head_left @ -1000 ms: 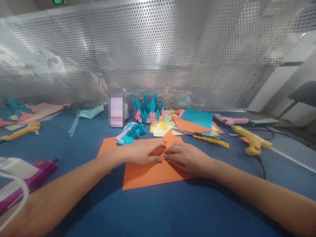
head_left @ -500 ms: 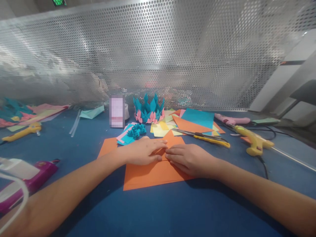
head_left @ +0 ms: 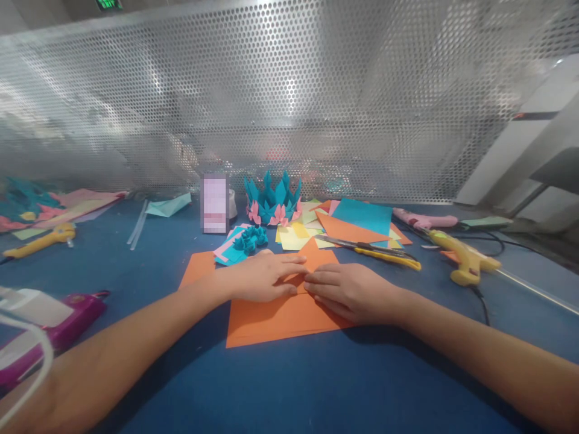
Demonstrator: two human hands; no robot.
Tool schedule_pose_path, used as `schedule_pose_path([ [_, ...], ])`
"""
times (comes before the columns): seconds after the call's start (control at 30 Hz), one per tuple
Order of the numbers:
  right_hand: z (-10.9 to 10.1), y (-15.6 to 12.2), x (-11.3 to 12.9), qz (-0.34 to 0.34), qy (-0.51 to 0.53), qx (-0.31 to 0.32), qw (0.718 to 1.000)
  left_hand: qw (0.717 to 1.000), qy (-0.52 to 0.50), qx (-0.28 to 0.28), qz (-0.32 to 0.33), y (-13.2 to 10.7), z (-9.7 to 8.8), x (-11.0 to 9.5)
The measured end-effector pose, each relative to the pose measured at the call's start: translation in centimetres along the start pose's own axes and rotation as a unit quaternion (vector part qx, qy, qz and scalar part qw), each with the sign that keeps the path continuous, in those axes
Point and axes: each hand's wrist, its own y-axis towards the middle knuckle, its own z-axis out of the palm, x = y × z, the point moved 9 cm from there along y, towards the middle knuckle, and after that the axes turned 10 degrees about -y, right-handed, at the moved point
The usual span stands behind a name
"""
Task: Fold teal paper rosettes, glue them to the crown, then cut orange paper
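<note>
A folded piece of orange paper point(head_left: 312, 250) with a pointed top lies over larger orange sheets point(head_left: 271, 325) on the blue table. My left hand point(head_left: 262, 275) rests on it from the left, fingers stretched out and a little apart, thumb toward me. From the right, my right hand point(head_left: 355, 293) presses the folded paper with its fingers close together, fingertips almost meeting those of the left. Palms and fingers cover much of the fold. Just beyond my left hand are teal paper flowers point(head_left: 250, 240) on small blue and pink sheets.
A teal and pink paper crown point(head_left: 274, 202) stands behind, beside a blurred-out phone point(head_left: 215, 204). Rightward lie coloured sheets point(head_left: 362, 216), a yellow cutter point(head_left: 389, 257) and a yellow glue gun point(head_left: 468, 259). A purple power strip point(head_left: 81, 316) is at left; a perforated metal screen point(head_left: 289, 90) closes the back.
Almost nothing differs. My right fingertips have shifted very slightly to the right on the orange paper; my left hand stays in place.
</note>
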Motion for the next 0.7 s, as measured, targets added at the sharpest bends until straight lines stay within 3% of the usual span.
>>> schedule_pose_path([
  [0.23,1.2,0.3,0.2,-0.013,-0.028,0.085,0.996,1.000,0.007,-0.008,0.003,0.0,-0.1,0.1],
  [0.4,0.4,0.4,-0.5,0.012,0.103,0.091,0.990,1.000,0.007,-0.001,-0.002,0.0,0.0,0.0],
  [0.7,-0.2,-0.6,-3.9,0.112,0.263,0.101,0.953,1.000,0.011,-0.001,-0.011,0.0,-0.1,-0.1],
])
